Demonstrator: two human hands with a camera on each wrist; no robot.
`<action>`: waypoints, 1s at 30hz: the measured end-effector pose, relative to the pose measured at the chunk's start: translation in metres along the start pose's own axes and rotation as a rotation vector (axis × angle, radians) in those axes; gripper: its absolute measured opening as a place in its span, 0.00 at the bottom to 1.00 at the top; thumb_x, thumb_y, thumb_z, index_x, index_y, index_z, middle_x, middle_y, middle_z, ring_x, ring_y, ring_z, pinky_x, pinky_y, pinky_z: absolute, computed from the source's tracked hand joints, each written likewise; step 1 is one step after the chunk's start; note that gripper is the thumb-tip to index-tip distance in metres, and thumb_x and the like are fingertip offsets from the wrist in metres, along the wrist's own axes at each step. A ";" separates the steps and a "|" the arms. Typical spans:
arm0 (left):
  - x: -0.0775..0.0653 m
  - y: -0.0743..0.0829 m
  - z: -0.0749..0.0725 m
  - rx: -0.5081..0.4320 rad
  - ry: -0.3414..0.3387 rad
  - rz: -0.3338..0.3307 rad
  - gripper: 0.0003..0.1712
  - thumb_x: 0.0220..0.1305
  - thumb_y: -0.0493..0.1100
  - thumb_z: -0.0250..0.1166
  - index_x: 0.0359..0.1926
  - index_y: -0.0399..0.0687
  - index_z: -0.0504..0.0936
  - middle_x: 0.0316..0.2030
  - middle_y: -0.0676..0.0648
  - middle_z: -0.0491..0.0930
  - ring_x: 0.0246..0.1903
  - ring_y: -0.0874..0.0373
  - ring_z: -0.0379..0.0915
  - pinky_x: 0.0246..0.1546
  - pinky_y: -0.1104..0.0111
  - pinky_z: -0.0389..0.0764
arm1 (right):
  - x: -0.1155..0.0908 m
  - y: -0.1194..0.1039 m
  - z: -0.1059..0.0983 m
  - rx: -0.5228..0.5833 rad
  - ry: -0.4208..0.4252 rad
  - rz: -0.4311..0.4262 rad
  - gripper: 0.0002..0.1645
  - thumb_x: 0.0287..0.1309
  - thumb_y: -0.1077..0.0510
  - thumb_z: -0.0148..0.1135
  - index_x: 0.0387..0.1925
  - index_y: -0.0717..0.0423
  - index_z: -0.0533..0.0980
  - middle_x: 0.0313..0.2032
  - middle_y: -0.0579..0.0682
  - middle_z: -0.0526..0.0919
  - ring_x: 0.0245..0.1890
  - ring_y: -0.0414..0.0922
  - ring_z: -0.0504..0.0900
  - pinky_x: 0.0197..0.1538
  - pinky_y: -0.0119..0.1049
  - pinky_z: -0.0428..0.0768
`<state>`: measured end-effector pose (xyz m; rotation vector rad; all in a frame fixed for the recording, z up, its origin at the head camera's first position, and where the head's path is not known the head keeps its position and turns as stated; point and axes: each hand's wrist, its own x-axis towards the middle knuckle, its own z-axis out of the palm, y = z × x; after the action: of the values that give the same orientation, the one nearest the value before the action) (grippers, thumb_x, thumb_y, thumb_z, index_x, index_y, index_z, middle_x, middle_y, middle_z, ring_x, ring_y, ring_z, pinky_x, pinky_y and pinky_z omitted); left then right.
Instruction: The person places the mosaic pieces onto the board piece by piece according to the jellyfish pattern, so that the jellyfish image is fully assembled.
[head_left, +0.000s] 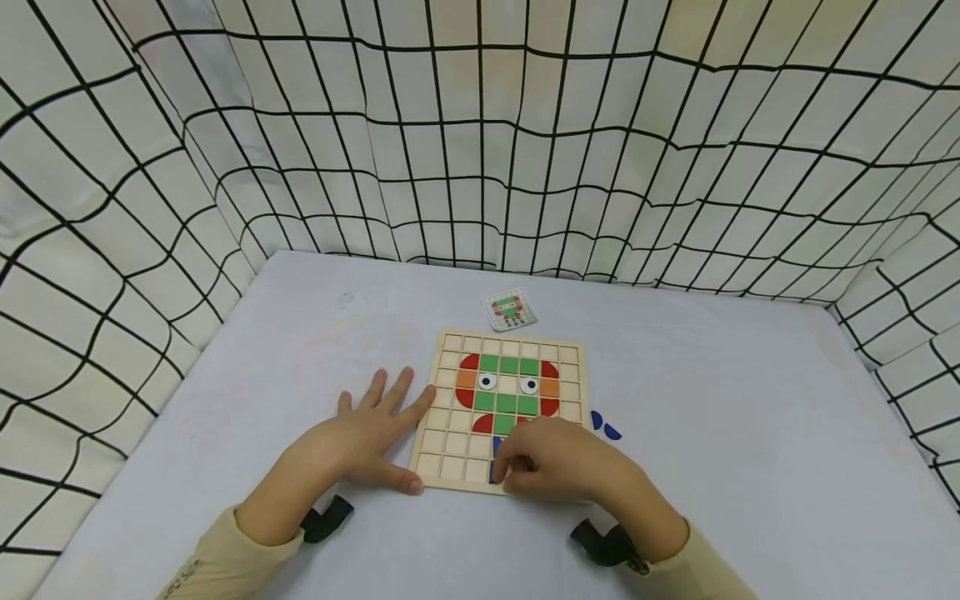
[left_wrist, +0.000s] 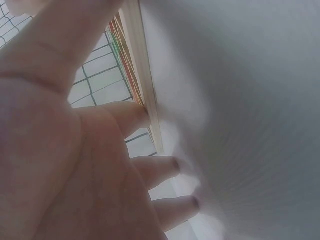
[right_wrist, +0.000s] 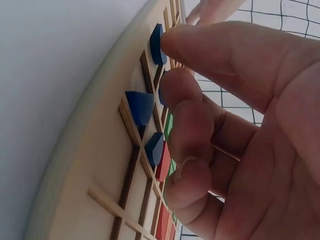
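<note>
A wooden grid board [head_left: 453,444] lies flat, with red, green, orange and blue pieces and two eye pieces set in a face-like pattern. My left hand [head_left: 360,442] rests spread beside it, thumb and index fingertip at its left edge. Over the board's lower part, my right hand [head_left: 558,458] has curled fingers and pinches a small blue piece [right_wrist: 157,44] between thumb and index finger, low against the grid. Other blue pieces, such as a rounded one [right_wrist: 141,107], sit in nearby cells. From above, the right hand hides much of the lower right grid.
Two loose blue half-circle pieces [head_left: 612,432] lie right of the board. A small pattern card [head_left: 509,309] lies beyond its far edge. Black netting [head_left: 480,150] surrounds the white table [head_left: 750,400] at the back and sides.
</note>
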<state>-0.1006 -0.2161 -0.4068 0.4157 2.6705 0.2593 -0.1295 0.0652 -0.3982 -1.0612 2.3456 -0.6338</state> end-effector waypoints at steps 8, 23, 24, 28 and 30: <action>-0.001 0.001 -0.001 -0.002 0.008 0.009 0.70 0.41 0.74 0.73 0.80 0.55 0.50 0.79 0.34 0.38 0.75 0.26 0.31 0.59 0.22 0.45 | 0.000 -0.001 -0.001 -0.006 -0.005 0.010 0.11 0.59 0.58 0.65 0.37 0.37 0.87 0.23 0.34 0.76 0.27 0.33 0.73 0.32 0.29 0.72; -0.002 0.002 -0.002 -0.001 0.007 0.001 0.70 0.40 0.74 0.73 0.79 0.54 0.51 0.78 0.34 0.38 0.74 0.26 0.31 0.59 0.22 0.45 | -0.003 0.004 -0.005 0.084 0.016 -0.050 0.14 0.62 0.60 0.62 0.42 0.37 0.86 0.26 0.34 0.76 0.27 0.34 0.74 0.33 0.27 0.72; -0.002 0.002 -0.002 -0.003 0.007 0.000 0.70 0.41 0.74 0.73 0.79 0.54 0.51 0.79 0.34 0.38 0.75 0.26 0.31 0.59 0.22 0.44 | -0.003 0.005 -0.007 0.090 0.020 -0.047 0.14 0.62 0.61 0.62 0.42 0.38 0.86 0.24 0.35 0.76 0.26 0.34 0.73 0.31 0.27 0.71; -0.002 0.003 -0.003 -0.004 0.004 -0.005 0.70 0.41 0.74 0.73 0.79 0.54 0.51 0.79 0.35 0.38 0.75 0.26 0.31 0.59 0.22 0.44 | -0.005 0.012 -0.016 0.089 0.067 -0.029 0.12 0.62 0.59 0.63 0.43 0.40 0.85 0.24 0.35 0.76 0.24 0.35 0.73 0.29 0.28 0.71; -0.002 0.003 -0.003 0.000 0.003 -0.006 0.70 0.41 0.74 0.73 0.79 0.54 0.51 0.79 0.35 0.38 0.75 0.26 0.30 0.59 0.22 0.43 | -0.007 0.017 -0.022 0.084 0.104 -0.027 0.11 0.63 0.58 0.63 0.44 0.40 0.85 0.27 0.33 0.78 0.26 0.36 0.74 0.30 0.30 0.73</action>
<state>-0.0992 -0.2144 -0.4028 0.4075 2.6740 0.2586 -0.1473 0.0853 -0.3894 -1.0469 2.3732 -0.8077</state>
